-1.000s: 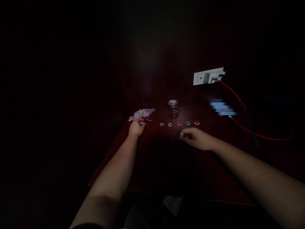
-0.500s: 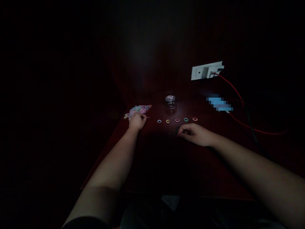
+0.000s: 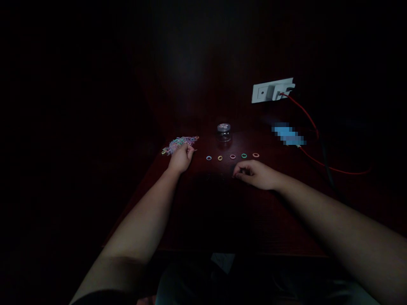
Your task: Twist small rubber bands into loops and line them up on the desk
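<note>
My left hand (image 3: 181,158) is closed in a pinch at the near right edge of a heap of small coloured hair ties (image 3: 178,144). A thin, pale bit of a hair tie (image 3: 195,150) pokes out past the fingertips. To the right, a spaced row holds a blue hair tie (image 3: 209,158), a yellow one (image 3: 220,158), a pink one (image 3: 232,156), a green one (image 3: 244,156) and an orange one (image 3: 256,155). My right hand (image 3: 256,174) rests just below the row's right half, its fingers curled together; whatever they may hold is hidden.
A clear lidded jar (image 3: 224,133) stands behind the row on the dark red table (image 3: 206,220). At the right lies a blurred blue device (image 3: 288,134) on a red cable (image 3: 333,169), which runs to a plug in the wall socket (image 3: 262,92). The surroundings are very dark.
The view has shifted slightly. My left hand has moved a little right and away from me, uncovering more of the heap. My right hand and the row stay put.
</note>
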### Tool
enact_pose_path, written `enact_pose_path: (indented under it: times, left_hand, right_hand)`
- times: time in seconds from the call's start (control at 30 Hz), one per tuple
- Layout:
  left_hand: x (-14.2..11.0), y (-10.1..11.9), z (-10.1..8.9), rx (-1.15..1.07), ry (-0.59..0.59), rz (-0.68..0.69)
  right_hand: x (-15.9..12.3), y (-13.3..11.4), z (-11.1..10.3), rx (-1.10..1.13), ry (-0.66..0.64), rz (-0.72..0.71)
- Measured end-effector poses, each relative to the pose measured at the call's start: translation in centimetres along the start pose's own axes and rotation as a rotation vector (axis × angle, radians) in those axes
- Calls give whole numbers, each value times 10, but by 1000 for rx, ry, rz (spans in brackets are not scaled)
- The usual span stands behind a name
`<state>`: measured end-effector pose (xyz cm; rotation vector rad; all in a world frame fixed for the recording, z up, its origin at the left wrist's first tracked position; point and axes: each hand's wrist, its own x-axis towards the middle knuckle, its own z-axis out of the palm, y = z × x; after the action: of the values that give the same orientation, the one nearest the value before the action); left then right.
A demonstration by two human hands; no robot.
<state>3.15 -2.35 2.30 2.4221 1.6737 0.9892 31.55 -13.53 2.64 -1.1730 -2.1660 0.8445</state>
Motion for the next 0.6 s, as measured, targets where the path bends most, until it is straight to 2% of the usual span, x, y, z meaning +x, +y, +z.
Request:
enact_pose_path:
  times: [0.13,0.23,0.33,0.43,0.6]
  left_hand:
    - [-14,45,-3,-237,42,157]
    - [-25,88,7,-433,97,159]
    - [-33,121,19,-613,55,163]
    - [-39,132,25,-661,-22,190]
    - [-42,122,26,-668,-47,147]
  right_hand:
    - [0,1,2,73,99,-82]
    - [-1,-4,0,89,237,-151]
    - [-2,-9,-4,76,366,-188]
    - [-2,-11,-5,65,449,-186]
    - [-2,-7,-5,-11,441,-169]
